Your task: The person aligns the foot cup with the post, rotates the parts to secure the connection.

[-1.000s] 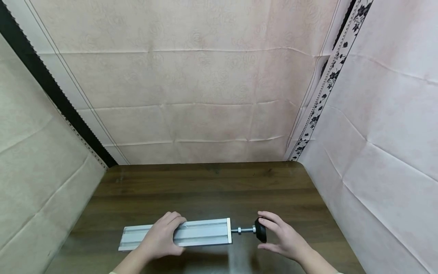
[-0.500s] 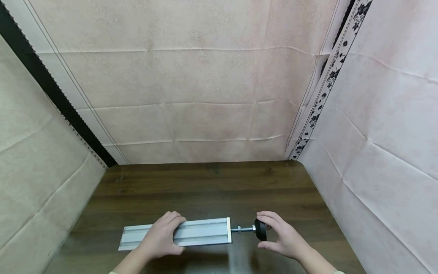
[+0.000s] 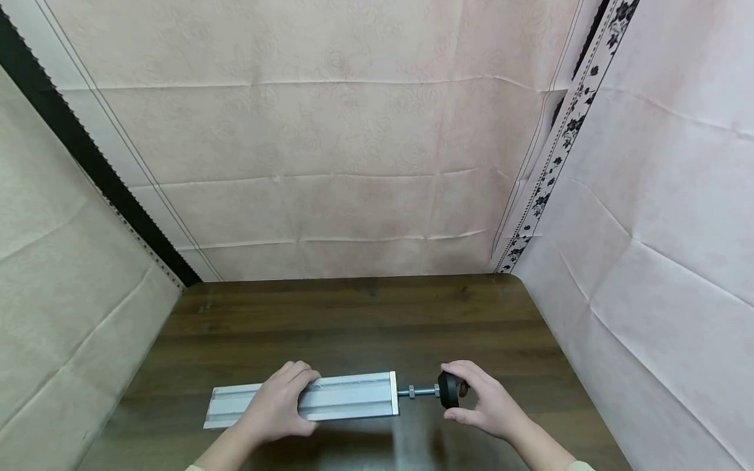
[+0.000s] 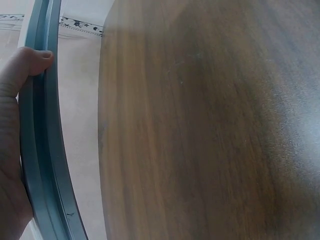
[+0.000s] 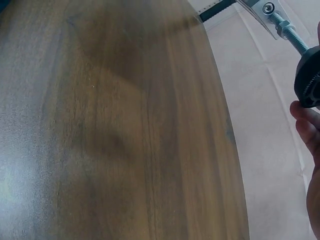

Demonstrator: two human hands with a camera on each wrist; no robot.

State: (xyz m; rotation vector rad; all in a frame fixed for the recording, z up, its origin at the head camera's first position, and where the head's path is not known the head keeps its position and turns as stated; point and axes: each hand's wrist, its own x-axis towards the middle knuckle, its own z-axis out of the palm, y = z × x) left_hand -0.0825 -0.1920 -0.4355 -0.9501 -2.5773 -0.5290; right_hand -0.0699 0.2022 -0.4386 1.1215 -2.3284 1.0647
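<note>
My left hand grips a silvery aluminium profile across its width, left of its middle. In the left wrist view the thumb presses on the grooved side of the profile. From the pale end plate at its right end sticks out a threaded rod with a nut. On the rod's end sits a black levelling foot. My right hand holds this foot by its rim, fingers above and behind it, thumb below. The right wrist view shows only part of the foot.
The profile is held above a brown wood-grain table, casting a shadow on it. Pale cloth hangs behind the table and on both sides. A dark strip runs down the left corner, a flowered border down the right.
My right hand's fingers and thumb have closed in on the levelling foot, with fingers curling behind it. The left hand and the profile stay almost where they were.
</note>
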